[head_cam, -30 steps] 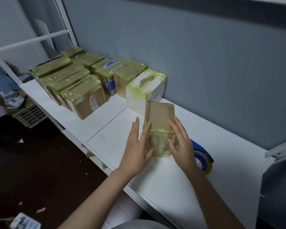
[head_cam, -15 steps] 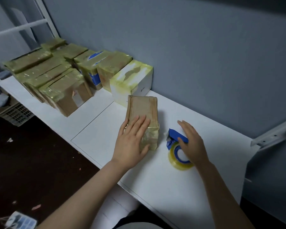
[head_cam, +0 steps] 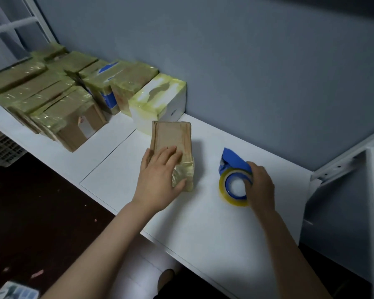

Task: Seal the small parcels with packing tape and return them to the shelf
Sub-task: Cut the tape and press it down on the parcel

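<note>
White shelf [head_cam: 203,223] against grey wall [head_cam: 246,72] bears taped parcels [head_cam: 52,100].

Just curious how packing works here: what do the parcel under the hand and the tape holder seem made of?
The parcel looks like matte brown cardboard, edges worn; glossy yellowish clear tape wraps its near end. The tape dispenser seems blue plastic, smooth and evenly coloured. Its tape roll looks like shiny, translucent yellowish film.
</note>
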